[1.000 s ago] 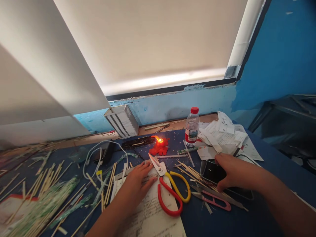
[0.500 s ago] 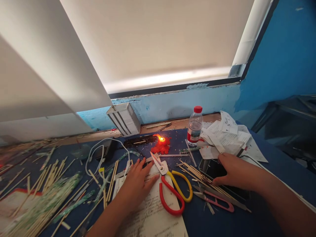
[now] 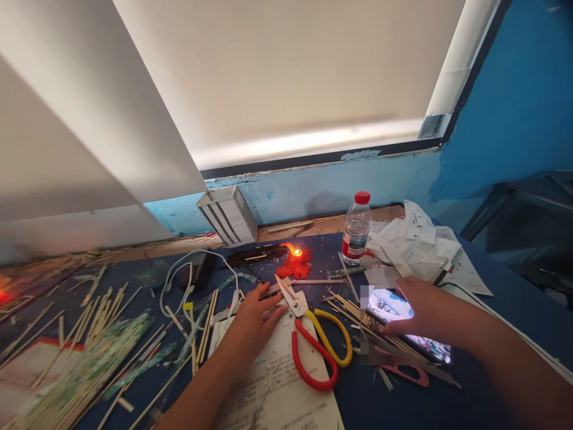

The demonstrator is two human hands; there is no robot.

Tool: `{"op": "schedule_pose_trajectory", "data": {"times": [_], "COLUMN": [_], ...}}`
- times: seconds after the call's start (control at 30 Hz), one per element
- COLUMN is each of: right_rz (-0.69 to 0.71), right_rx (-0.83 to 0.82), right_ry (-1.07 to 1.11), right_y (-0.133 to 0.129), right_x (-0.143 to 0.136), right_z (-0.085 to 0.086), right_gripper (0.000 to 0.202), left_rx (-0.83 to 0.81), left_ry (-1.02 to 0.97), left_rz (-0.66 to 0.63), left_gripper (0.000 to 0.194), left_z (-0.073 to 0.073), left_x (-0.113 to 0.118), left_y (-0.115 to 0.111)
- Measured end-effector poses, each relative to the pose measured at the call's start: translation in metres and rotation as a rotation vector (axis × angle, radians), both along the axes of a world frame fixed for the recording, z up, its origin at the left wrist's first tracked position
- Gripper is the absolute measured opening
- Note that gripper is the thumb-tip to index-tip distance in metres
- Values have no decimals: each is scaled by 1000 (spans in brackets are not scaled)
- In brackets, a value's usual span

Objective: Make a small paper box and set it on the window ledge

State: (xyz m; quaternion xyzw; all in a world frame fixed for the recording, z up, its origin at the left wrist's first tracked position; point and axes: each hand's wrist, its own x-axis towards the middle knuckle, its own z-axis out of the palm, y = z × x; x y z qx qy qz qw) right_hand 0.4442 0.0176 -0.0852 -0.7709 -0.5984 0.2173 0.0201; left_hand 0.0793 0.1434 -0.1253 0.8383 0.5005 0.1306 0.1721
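My left hand (image 3: 257,325) lies with its fingers spread over the top of a printed sheet (image 3: 286,388), left of the scissors. The scissors (image 3: 308,340), with one red and one yellow handle, rest on the sheet with their blades slightly apart. My right hand (image 3: 425,310) is closed around a phone (image 3: 389,306), whose screen is lit. Under and beside the phone are thin wooden sticks (image 3: 353,310) and a pink-handled cutter (image 3: 414,375). A small flame (image 3: 297,252) burns on melted red wax (image 3: 295,267) beyond the scissors.
A red-capped water bottle (image 3: 357,230) stands behind the sticks, beside crumpled papers (image 3: 416,245). A white box (image 3: 228,216) is by the wall. At left lie a white cable (image 3: 168,278), a black device (image 3: 199,272) and bundles of sticks (image 3: 98,310).
The phone screen, dark before, is now lit. My right hand remains at the phone and my left hand on the sheet. The whole view has shifted slightly.
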Motion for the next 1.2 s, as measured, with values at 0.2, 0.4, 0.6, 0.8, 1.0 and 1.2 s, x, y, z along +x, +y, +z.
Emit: {"op": "schedule_pose_trajectory", "data": {"times": [0.2,0.4,0.6,0.8,1.0,1.2], "right_rz": [19,198,278,170,145,177], "right_rx": [76,250,209,172,179,68], "right_ry": [15,168,303,315,323,352], "right_y": [3,6,-4,-6,-13,-21], "right_x": [-6,-72,-121,-129,-127,-124], "right_z": [3,14,-4,-8,-6,-6], "right_gripper": [68,50,79,83,62,62], "left_rx": [-4,12,45,72,104,142], "left_ry": [-38,-40,-45,-57,-65,-59], "left_rz": [-11,-15,-50,-52,-7,8], "left_gripper": [34,32,33,34,40,42], "left_z": [2,-2,-7,-7,-3,9], "left_x": [3,2,2,3,0,-2], "left_y": [3,5,8,8,8,7]}}
